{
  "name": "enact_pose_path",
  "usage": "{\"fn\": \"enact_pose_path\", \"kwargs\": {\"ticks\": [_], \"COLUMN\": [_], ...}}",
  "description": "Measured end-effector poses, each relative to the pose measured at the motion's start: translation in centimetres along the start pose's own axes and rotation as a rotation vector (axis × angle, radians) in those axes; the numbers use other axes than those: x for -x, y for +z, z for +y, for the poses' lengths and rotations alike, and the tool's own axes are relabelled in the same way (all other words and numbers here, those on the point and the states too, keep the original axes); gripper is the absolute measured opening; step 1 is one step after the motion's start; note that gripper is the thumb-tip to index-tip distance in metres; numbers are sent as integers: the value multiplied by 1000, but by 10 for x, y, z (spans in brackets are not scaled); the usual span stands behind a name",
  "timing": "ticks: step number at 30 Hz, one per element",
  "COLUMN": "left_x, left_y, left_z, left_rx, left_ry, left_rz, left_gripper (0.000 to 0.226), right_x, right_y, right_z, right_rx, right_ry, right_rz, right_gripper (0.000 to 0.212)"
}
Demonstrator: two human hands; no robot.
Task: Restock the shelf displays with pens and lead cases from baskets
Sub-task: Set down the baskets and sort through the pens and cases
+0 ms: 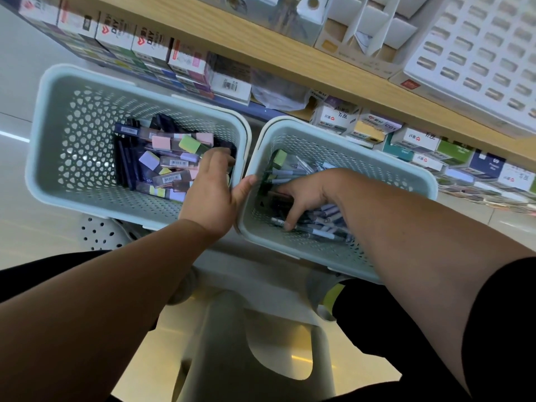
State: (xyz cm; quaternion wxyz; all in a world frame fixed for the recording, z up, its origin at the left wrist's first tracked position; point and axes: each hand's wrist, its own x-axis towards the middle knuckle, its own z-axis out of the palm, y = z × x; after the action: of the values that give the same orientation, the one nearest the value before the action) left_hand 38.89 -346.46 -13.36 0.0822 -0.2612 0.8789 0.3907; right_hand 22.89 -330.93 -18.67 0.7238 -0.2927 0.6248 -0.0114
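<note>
Two pale green perforated baskets stand side by side. The left basket (72,134) holds lead cases (171,162) with pastel caps and some dark pens. The right basket (385,172) holds a heap of pens (324,224). My left hand (211,195) reaches into the left basket along its right wall, thumb lying over the rim between the baskets. Its fingers dip among the lead cases and their tips are hidden. My right hand (307,195) is inside the right basket, spread over the pens, with the thumb pressing on one pen.
A wooden shelf (290,62) runs above the baskets, with rows of small boxes (150,50) under it. On it stand a white slotted display tray (478,53) and a divided white holder (371,27). A white plastic stool (246,343) stands below the baskets.
</note>
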Motion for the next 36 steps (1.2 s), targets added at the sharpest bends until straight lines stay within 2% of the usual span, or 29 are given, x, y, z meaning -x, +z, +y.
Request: {"fn": "enact_pose_path", "kwargs": {"ticks": [6,9,12,15,20,25,29,34,36], "left_x": [0,0,0,0,0,0,0,0,1], "left_y": [1,1,2,2,2,1,1,0,0], "left_z": [-1,-2,-3,-4,-3,-2,-1,-1,1], "left_rx": [-9,-13,-9,-10,-6,-5,-11,-1,-7], "left_ry": [8,6,4,5,1,-7,-10,-19,-31], "left_rz": [-3,-5,-5,-2,4,2,1,6,2], "left_gripper": [65,64,63,64,69,65,62,58,56], "right_x": [8,10,11,12,15,15,21,36,45], "right_y": [-2,-4,-7,-9,-7,-3,-6,-5,-3], "right_z": [-2,0,0,-1,5,12,20,21,20], "right_rx": [104,107,139,162,132,17,-203,-383,-452], "right_ry": [-18,1,19,14,3,-16,-58,-119,-147], "right_rz": [16,-60,-127,-101,20,206,343,464,504], "right_gripper": [75,56,60,63,71,70,43,40,32]}}
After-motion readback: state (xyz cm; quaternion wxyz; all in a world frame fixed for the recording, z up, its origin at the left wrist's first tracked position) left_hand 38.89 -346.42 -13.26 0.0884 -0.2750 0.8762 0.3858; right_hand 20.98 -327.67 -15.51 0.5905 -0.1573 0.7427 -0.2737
